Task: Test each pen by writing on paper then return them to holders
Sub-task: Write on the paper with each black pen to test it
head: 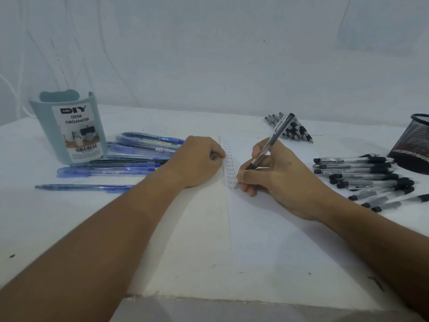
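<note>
I see the right hand [276, 177] gripping a clear-barrelled pen with a black grip and black cap [267, 151] between thumb and curled fingers. The pen leans up and away from the hand, cap end highest. Its tip touches the white sheet of paper [267, 228] at the foot of a column of handwritten "Test" words [228, 159] running down the sheet's left edge. The lowest word is only part written.

The left hand [199, 159] rests on the white table [69, 217] just beside the paper's left edge, fingers curled under. I cannot tell whether it holds anything.

Left side of the table:
- A pale blue-green plastic desk organizer with a "DIY DESK ORGANIZER" label [69, 129] stands upright.
- A loose pile of blue transparent pens [139, 152] lies flat just beside the organizer's base, between it and the left hand.
- One single blue pen [81, 187] lies apart, nearer to me.

Right side of the table:
- A black wire-mesh pen holder [415, 145] stands at the frame edge, partly cut off.
- A group of clear pens with black caps [362, 177] lies flat near the holder.
- A second bundle of black-and-clear pens [292, 130] lies beyond the paper's far edge.
</note>
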A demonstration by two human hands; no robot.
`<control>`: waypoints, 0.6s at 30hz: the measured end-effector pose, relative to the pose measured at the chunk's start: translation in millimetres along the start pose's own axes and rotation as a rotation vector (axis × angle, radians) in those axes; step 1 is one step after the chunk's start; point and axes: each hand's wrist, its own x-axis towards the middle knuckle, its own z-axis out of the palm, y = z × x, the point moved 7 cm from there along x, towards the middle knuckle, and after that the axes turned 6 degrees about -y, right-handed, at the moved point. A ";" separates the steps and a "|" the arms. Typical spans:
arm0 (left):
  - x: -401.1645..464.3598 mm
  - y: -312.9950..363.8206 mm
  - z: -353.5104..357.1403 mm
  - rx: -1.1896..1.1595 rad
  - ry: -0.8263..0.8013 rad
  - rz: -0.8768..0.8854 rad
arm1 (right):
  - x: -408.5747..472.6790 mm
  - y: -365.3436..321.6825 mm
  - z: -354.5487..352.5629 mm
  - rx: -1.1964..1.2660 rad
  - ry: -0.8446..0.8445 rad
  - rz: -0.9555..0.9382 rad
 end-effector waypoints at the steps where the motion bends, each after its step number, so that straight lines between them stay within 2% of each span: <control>1: 0.0 -0.3 0.1 -0.003 0.000 0.000 | -0.3 -0.1 -0.2 0.004 0.001 0.001; 6: 0.6 -1.2 0.6 -0.012 -0.001 -0.012 | -2.5 2.3 -7.7 0.066 0.065 -0.010; 14: 0.8 -1.3 0.3 0.004 -0.006 -0.009 | -2.1 1.1 -5.0 -0.067 0.055 -0.023; 18: 0.1 0.0 0.1 0.006 -0.006 -0.004 | -1.9 0.0 -3.6 0.001 0.034 -0.003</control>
